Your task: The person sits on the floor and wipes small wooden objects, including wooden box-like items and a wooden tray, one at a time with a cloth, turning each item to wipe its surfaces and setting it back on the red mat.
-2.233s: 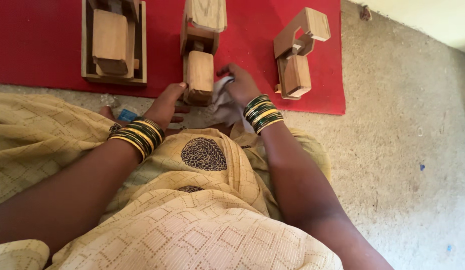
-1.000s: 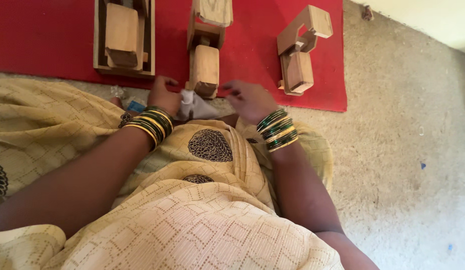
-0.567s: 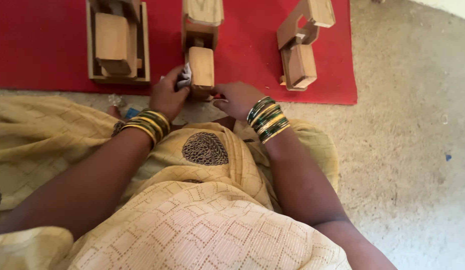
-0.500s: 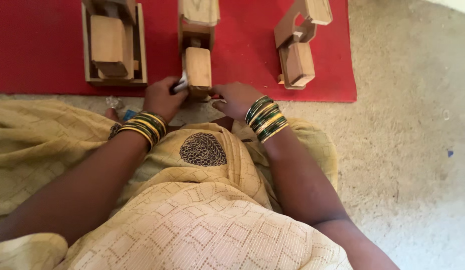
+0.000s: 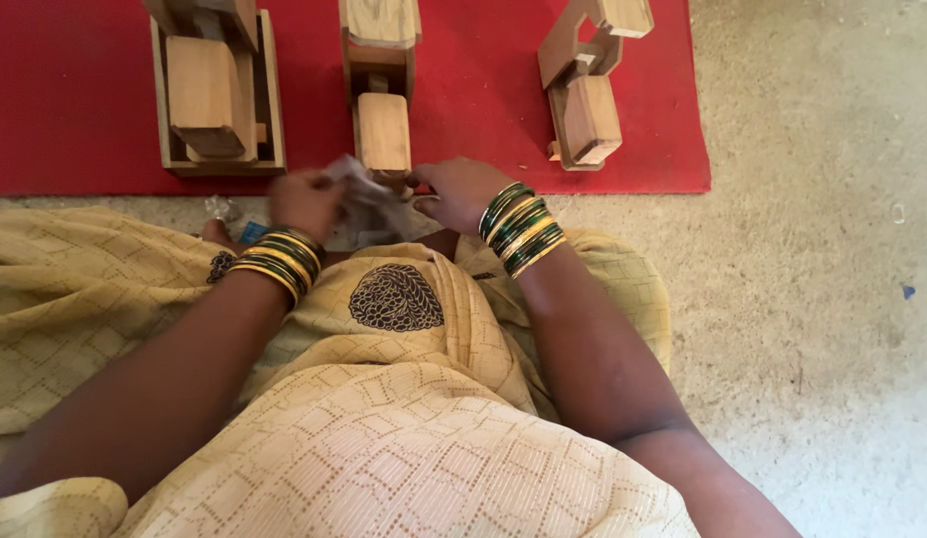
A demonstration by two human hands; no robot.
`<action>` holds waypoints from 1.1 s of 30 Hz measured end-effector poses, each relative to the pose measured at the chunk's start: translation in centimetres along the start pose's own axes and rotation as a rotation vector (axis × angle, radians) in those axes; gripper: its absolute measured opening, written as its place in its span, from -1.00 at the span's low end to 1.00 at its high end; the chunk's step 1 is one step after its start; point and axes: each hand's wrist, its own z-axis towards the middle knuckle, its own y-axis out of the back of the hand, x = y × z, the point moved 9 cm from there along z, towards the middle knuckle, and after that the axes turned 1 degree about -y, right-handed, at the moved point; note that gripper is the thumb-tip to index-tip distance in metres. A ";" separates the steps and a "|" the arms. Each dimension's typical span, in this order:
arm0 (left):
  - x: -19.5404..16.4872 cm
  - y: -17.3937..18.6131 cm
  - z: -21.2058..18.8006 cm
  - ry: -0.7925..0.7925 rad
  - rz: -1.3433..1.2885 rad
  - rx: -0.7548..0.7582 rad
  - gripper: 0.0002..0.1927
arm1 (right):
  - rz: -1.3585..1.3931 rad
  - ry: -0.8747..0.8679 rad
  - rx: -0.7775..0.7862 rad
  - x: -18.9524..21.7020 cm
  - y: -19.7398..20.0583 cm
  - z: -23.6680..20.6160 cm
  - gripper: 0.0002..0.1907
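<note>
three wooden pieces (image 5: 384, 130) on mat (image 5: 65, 120).

Red mat (image 5: 85, 120), left wooden block (image 5: 212, 95), right wooden block (image 5: 583, 105), concrete floor (image 5: 812, 279)

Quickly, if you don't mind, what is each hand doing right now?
Left hand: blurred, closed on crumpled grey cloth.
Right hand: fingers curled, touching the same cloth; firm grip cannot be told.

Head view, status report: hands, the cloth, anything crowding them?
Left hand and right hand both gripping crumpled grey cloth. Cloth sits at near end of middle wooden block. Red mat edge beneath; nothing blocking.
</note>
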 end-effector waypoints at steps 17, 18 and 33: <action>-6.0 -3.3 -1.8 -0.372 -0.610 0.371 -0.14 | -0.125 0.083 0.009 2.0 -0.9 0.0 -0.56; -6.8 -2.7 -1.3 -0.460 -0.602 0.328 -0.14 | -0.115 0.076 0.018 1.9 -1.1 0.1 -0.56; -10.7 -1.5 -1.2 -0.938 0.213 -0.220 -0.60 | -0.111 -0.022 0.126 0.9 -2.1 0.8 -0.59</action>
